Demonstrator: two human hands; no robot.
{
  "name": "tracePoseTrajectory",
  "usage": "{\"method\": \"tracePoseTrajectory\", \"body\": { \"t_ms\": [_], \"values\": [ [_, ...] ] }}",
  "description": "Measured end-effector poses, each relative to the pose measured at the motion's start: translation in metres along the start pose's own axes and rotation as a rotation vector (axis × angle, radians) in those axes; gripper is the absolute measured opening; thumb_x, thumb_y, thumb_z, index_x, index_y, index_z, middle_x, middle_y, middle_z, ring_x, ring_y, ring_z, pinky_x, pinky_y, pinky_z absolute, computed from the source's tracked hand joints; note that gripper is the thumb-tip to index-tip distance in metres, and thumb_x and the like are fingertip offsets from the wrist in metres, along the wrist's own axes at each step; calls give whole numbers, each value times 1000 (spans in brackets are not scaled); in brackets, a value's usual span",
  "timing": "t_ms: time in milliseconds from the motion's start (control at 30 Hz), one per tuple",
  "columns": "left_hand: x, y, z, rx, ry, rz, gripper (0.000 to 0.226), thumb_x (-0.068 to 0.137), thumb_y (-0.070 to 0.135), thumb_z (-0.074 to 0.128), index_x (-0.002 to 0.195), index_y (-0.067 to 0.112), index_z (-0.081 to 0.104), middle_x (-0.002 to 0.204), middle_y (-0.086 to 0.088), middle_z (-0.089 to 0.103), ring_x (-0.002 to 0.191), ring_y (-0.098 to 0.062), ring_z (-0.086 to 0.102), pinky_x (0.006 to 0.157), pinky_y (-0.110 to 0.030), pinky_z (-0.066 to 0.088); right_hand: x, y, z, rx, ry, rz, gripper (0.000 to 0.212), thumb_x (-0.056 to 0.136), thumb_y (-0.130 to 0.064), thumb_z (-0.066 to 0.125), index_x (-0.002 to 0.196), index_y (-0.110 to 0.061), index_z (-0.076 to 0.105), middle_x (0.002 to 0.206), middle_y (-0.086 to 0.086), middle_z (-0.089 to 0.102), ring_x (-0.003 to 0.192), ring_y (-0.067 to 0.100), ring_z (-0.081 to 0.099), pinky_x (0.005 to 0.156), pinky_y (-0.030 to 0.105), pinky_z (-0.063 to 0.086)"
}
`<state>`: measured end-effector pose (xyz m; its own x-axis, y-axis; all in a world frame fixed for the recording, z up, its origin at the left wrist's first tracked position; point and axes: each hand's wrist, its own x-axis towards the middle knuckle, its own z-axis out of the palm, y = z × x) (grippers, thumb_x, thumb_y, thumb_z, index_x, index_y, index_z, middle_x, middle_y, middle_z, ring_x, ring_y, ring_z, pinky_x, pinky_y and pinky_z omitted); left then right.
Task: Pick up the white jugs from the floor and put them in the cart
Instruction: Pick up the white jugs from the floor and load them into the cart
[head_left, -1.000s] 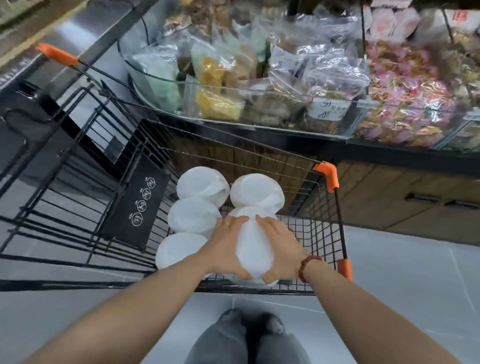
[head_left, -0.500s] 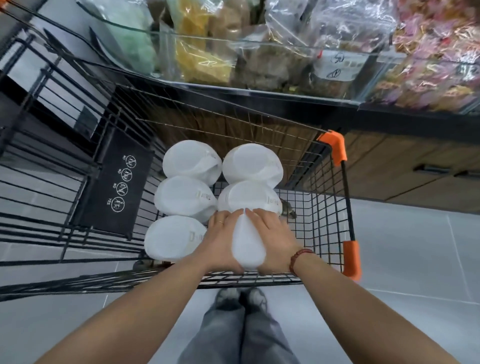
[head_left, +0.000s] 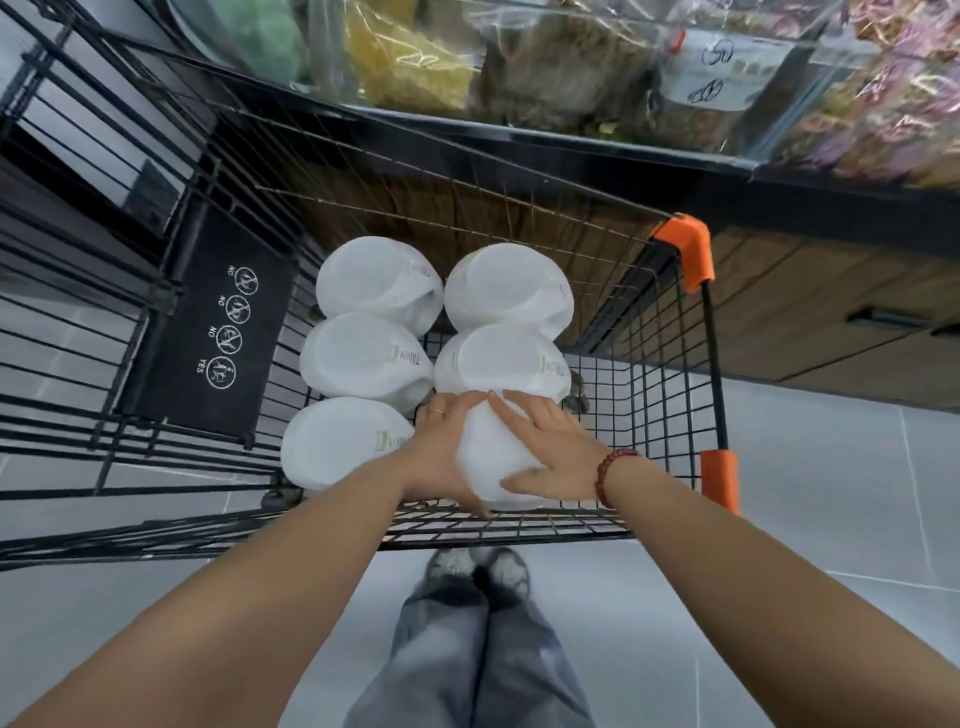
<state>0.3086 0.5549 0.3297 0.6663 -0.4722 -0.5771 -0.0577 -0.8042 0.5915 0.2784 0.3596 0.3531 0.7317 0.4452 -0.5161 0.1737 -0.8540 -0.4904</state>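
Left hand and right hand, grip round smooth rounded white jug in wire cart

Place was shop, supermarket kind. Black wire shopping cart with orange corner guards stood on grey tiled floor. Cart flap bore NO/YES safety pictograms. Display counter held bagged goods with handwritten labels.

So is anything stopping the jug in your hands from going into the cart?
Nothing visible. The left hand and right hand hold the jug at the cart's near-right spot, with five other jugs beside it.
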Motion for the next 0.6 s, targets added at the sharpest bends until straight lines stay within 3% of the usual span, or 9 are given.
{"method": "tracePoseTrajectory", "body": {
  "t_ms": [100, 167, 300, 600],
  "values": [
    [-1, -10, -4, -191, 35, 65, 109, 51, 44, 91, 137, 49, 24, 142, 4, 25, 135, -12, 19, 114, -32, 23, -1, 4, 10, 13, 63, 0, 86, 81, -71, 21, 150, -30, -8, 159, -2, 0, 144, 17, 1, 118, 43, 13],
    [2, -15, -1, -203, 56, 74, 100, 55, 45, 87, 136, 48, 29, 142, 3, 32, 134, -11, 24, 112, -30, 23, -2, 6, 18, -16, 103, -16, 83, 81, -70, 15, 150, -30, -7, 159, 0, 3, 144, 19, 5, 117, 40, 14],
    [7, -19, 11, -133, 60, 41, 101, 60, 39, 88, 144, 34, 32, 143, 1, 35, 133, -15, 30, 104, -22, 23, 0, 4, 30, -72, 96, -16, 74, 96, -54, 32, 150, -27, -11, 160, -3, -6, 147, 16, -6, 117, 36, 4],
    [14, -18, 10, -97, 19, 13, 97, 61, 29, 89, 142, 32, 34, 135, -7, 40, 125, -21, 39, 96, -23, 30, 21, 10, 47, -95, 87, -42, 71, 99, -47, 35, 151, -26, -7, 160, -7, -11, 143, 9, -18, 118, 37, -8]
  ]
}}
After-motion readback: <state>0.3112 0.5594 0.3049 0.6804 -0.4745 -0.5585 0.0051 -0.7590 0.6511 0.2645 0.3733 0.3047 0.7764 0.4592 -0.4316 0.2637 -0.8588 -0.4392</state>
